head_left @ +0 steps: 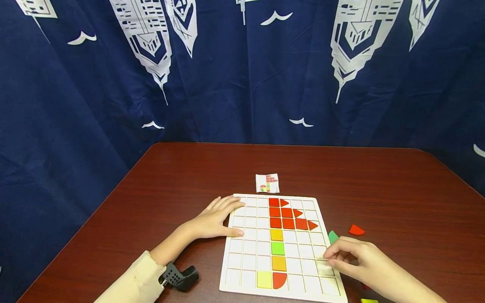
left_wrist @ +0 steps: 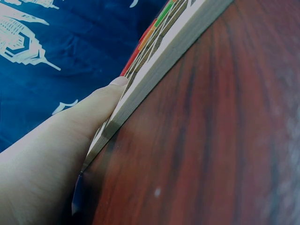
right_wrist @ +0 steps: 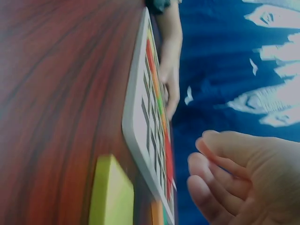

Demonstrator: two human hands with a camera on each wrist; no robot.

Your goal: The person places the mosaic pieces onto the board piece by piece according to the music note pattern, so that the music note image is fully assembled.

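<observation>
A white gridded board (head_left: 250, 248) lies on the table with flat coloured tiles in its cells. Red squares and red triangles (head_left: 284, 203) fill its top rows; below runs a column of orange and green squares (head_left: 278, 248). At the bottom sit a pale yellow square (head_left: 264, 279) and a red rounded tile (head_left: 279, 280). My left hand (head_left: 216, 219) rests on the board's left edge, fingers straight, thumb (left_wrist: 105, 101) on the rim. Over the right edge hovers my right hand (head_left: 358, 256), fingers loosely bent; nothing shows between them in the right wrist view.
A small printed card (head_left: 267, 183) with a coloured pattern lies behind the board. To the right are a loose red tile (head_left: 356, 229), a green tile (head_left: 332, 237) and a yellow block (right_wrist: 112, 192). A blue curtain (head_left: 227, 84) hangs behind the table (head_left: 189, 176).
</observation>
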